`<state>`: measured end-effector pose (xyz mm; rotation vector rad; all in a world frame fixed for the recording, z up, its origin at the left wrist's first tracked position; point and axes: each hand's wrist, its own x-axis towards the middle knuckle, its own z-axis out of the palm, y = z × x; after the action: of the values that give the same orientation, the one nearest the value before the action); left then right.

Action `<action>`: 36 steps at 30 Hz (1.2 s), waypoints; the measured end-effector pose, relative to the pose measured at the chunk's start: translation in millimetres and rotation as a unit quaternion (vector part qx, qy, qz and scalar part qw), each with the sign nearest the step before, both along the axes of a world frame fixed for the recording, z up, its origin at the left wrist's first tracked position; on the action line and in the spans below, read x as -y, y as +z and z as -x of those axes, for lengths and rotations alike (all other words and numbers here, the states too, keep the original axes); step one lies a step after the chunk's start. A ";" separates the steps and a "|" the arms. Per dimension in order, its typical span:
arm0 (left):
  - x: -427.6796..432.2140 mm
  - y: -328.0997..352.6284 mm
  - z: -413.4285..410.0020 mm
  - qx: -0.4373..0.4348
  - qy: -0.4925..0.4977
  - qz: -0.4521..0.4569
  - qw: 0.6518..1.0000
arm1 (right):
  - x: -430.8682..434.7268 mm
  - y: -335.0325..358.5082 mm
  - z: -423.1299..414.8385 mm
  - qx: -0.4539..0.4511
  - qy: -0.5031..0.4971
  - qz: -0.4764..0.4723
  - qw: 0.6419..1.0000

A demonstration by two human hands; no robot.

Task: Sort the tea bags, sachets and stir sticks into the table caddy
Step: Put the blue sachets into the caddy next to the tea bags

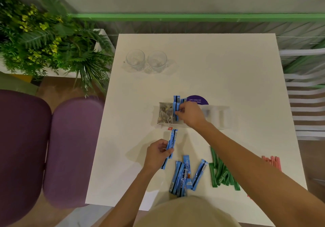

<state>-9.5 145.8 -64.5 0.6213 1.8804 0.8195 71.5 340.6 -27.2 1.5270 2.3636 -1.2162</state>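
Loose sachets (181,177) by near table (123,182) edge; left hand (156,154) round blue sachets (173,139), right hand (190,115) round upright sachets (176,103) in caddy (221,116).

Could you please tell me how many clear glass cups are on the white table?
2. The left clear glass cup stands near the far left corner of the white table; the right clear glass cup stands just beside it. None seems hidden.

Round purple sticker (197,100), frame centre: lower half hidden behind right hand (190,113). Pink paper sachets (272,161), lower right: partly behind forearm (255,158). Clear plastic caddy (218,116): right compartments blurred. Blue stick sachets (179,177): small print illegible.
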 end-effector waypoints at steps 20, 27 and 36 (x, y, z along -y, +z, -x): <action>2.7 10.1 -7.2 0.006 0.004 0.005 1.000 | 4.7 8.1 -28.2 -0.008 -0.033 -0.085 0.996; -12.4 20.9 -10.9 0.082 0.049 -0.025 0.995 | 44.1 13.7 -59.5 -0.170 -0.113 0.084 0.975; -25.7 38.0 -15.3 0.134 0.038 -0.045 0.989 | 59.8 6.0 -61.1 -0.189 -0.103 0.214 0.953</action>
<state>5.8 171.5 -26.5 0.4712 1.6371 0.9899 132.7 280.8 -21.3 1.5205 1.9556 -2.0713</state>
